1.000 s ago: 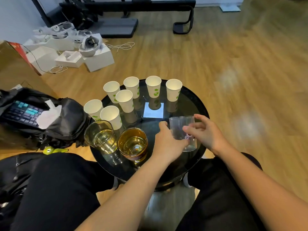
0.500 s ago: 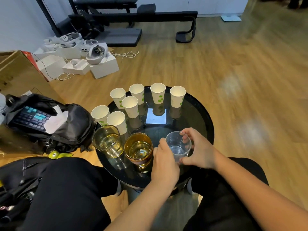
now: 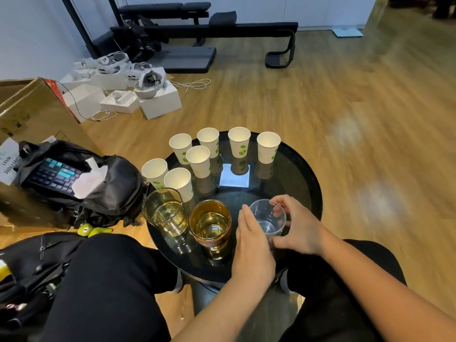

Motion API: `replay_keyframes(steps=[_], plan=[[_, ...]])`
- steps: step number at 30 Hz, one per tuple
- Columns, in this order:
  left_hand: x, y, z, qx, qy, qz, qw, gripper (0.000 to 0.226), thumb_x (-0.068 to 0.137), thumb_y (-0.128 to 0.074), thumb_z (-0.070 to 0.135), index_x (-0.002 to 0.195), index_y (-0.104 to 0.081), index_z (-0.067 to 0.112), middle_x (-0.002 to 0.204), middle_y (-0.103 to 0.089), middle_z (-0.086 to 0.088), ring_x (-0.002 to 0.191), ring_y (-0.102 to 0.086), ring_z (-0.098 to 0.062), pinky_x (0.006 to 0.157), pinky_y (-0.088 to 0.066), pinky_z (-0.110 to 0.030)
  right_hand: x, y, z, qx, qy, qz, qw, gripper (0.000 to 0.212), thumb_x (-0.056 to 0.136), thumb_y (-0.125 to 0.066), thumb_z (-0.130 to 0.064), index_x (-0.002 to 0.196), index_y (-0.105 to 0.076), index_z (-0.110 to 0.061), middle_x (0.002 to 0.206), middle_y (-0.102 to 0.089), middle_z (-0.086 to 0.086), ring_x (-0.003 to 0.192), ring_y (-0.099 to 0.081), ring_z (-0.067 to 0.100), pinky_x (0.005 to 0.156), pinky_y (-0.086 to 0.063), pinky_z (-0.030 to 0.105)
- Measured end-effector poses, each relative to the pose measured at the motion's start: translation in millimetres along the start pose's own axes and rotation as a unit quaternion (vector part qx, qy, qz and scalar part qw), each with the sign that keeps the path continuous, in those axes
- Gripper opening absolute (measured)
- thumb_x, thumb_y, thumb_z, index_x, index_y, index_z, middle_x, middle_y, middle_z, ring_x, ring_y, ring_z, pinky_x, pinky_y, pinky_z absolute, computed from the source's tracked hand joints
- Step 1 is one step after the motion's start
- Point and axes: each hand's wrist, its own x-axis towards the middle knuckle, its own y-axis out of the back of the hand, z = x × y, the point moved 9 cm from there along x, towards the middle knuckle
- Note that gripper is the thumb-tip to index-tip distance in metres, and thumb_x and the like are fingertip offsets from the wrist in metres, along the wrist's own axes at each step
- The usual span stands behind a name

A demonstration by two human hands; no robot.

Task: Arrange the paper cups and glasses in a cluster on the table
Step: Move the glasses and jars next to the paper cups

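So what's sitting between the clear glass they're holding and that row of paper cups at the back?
Nothing stands there: in the head view, only bare black table with a bright reflection separates the clear glass from the back paper cups.

Both forearms reach forward over the tabletop (image 3: 303,169). The left hand (image 3: 253,240) lies flat, fingers together; the right hand (image 3: 299,227) curls in a closed grip just beside it.
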Motion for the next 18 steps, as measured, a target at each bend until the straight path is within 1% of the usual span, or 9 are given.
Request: replay_keyframes(steps=[3,4,6,10,12,14,16,18], plan=[[-5,-1,10,0.031,-0.02,-0.005,0.999,0.109,0.084,-0.067,0.0,0.148,0.02,0.018,0.16,0.019,-0.005,0.148,0.004,-0.02,0.113,-0.028,-0.03,1,-1,0,0.003,0.006,0.002,1.0,0.084,0.053,-0.088,-0.032,0.124,-0.046,-0.024,0.12,-0.051,-0.006,0.11,-0.055,0.012,0.091,-0.053,0.033],[-6,0,14,0.047,-0.027,-0.005,0.999,0.108,0.084,-0.066,-0.001,0.148,0.02,0.018,0.159,0.024,-0.005,0.147,0.011,-0.021,0.114,-0.027,-0.029,1,-1,0,0.006,0.007,0.002,1.0,0.083,0.053,-0.089,-0.031,0.125,-0.046,-0.024,0.12,-0.051,-0.005,0.11,-0.055,0.012,0.092,-0.053,0.033],[-8,3,21,0.077,-0.043,-0.007,0.996,0.106,0.085,-0.065,0.0,0.15,0.016,0.017,0.157,0.028,-0.007,0.145,0.019,-0.023,0.115,-0.026,-0.032,1,-1,1,0.007,0.008,0.0,1.0,0.083,0.053,-0.089,-0.032,0.124,-0.046,-0.024,0.12,-0.052,-0.005,0.11,-0.056,0.012,0.092,-0.053,0.035],[-8,12,29,0.105,-0.069,-0.013,0.992,0.105,0.082,-0.069,0.002,0.15,0.01,0.018,0.158,0.024,-0.008,0.143,0.024,-0.025,0.117,-0.021,-0.039,1,-1,0,-0.006,0.014,0.002,1.0,0.084,0.049,-0.087,-0.042,0.122,-0.047,-0.028,0.119,-0.053,-0.009,0.107,-0.058,0.009,0.091,-0.053,0.034],[-6,17,30,0.101,-0.083,-0.016,0.991,0.104,0.081,-0.069,0.003,0.15,0.008,0.018,0.159,0.021,-0.007,0.143,0.024,-0.024,0.117,-0.017,-0.039,2,-1,-1,-0.011,0.017,0.004,1.0,0.084,0.048,-0.087,-0.044,0.12,-0.047,-0.03,0.118,-0.053,-0.011,0.106,-0.058,0.008,0.09,-0.054,0.032],[-3,23,29,0.092,-0.095,-0.018,0.991,0.1,0.082,-0.068,0.004,0.151,0.004,0.019,0.16,0.02,-0.005,0.144,0.022,-0.022,0.115,-0.015,-0.036,2,-1,-1,-0.008,0.02,0.007,1.0,0.083,0.048,-0.086,-0.045,0.119,-0.046,-0.031,0.117,-0.053,-0.011,0.104,-0.059,0.007,0.089,-0.054,0.03],[0,29,27,0.086,-0.109,-0.013,0.99,0.095,0.083,-0.068,0.008,0.151,-0.001,0.02,0.16,0.016,-0.002,0.146,0.018,-0.021,0.114,-0.018,-0.033,2,-1,0,-0.013,0.023,0.005,1.0,0.085,0.049,-0.086,-0.044,0.123,-0.044,-0.033,0.118,-0.051,-0.012,0.105,-0.057,0.005,0.088,-0.051,0.022],[3,36,25,0.079,-0.122,-0.008,0.989,0.092,0.083,-0.069,0.013,0.15,-0.007,0.02,0.161,0.009,0.0,0.147,0.008,-0.019,0.112,-0.022,-0.031,1,-3,0,-0.024,0.027,-0.002,0.999,0.096,0.051,-0.086,-0.044,0.133,-0.037,-0.034,0.121,-0.047,-0.012,0.111,-0.053,0.004,0.088,-0.044,0.014]])
